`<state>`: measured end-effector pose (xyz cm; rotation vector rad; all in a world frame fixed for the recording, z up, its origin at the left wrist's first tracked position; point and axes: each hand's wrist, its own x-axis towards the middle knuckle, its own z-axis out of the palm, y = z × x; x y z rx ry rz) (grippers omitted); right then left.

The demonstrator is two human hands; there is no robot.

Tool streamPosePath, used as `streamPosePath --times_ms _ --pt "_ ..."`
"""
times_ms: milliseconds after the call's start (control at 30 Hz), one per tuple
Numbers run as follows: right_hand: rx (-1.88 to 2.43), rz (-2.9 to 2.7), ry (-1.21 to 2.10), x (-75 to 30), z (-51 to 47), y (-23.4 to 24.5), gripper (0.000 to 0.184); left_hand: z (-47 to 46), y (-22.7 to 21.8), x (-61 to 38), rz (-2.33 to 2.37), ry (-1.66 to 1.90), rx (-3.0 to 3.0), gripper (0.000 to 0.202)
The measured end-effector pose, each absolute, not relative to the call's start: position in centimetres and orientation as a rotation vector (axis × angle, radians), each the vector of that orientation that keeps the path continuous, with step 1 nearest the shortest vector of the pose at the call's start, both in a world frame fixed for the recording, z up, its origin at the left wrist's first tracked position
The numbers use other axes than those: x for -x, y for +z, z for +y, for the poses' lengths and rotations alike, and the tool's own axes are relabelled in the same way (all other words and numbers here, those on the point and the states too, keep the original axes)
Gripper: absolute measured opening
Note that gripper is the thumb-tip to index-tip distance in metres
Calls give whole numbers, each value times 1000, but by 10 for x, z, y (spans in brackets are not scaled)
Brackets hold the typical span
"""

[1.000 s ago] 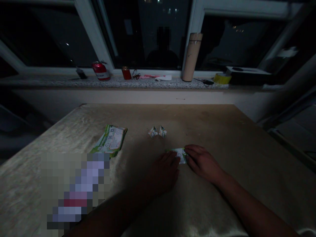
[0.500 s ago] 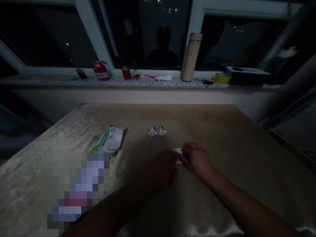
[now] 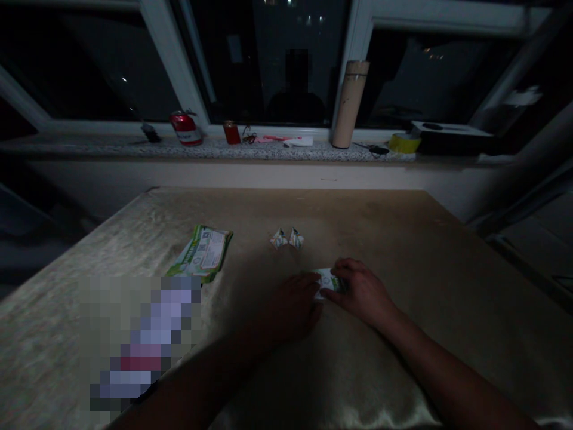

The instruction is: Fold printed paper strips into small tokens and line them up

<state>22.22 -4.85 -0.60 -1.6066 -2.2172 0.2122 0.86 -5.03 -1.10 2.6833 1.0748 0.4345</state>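
A small white-and-green paper slip (image 3: 327, 280) lies on the beige table (image 3: 403, 239) between my hands. My left hand (image 3: 293, 307) rests knuckles-up with its fingertips pressed on the slip's left end. My right hand (image 3: 362, 291) curls over the slip's right end, fingers pinched on it. Two small folded paper pieces (image 3: 287, 238) sit side by side a little farther back. The light is dim and the fingertips are hard to make out.
A green-and-white printed packet (image 3: 202, 253) lies at the left of the table, with a blurred-out patch in front of it. The window sill holds a tall tan flask (image 3: 350, 104), a red can (image 3: 184, 128), a small red jar (image 3: 231, 132) and a yellow tape roll (image 3: 403, 143).
My right hand slid left over the paper slip, covering most of it, then eased back a little so more of the slip shows. My left hand stayed almost still.
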Motion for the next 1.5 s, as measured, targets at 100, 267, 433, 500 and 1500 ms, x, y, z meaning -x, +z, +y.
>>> streamPosePath --times_ms 100,267,433,500,1500 --pt "1596 -2210 237 -223 -48 -6 33 -49 -10 -9 1084 460 -2681 34" --pt "1606 -2217 262 -223 -47 -5 34 -48 -9 -10 1097 478 -2691 34" --pt "1622 -2202 282 -224 -47 -6 38 -48 -8 -10 1091 443 -2669 36" --pt "1622 -2203 294 -225 -47 -8 39 -48 -8 -10 1092 436 -2663 36" --pt "1438 -2330 554 -261 -33 -11 46 -36 -3 -30 1251 461 -2591 22"
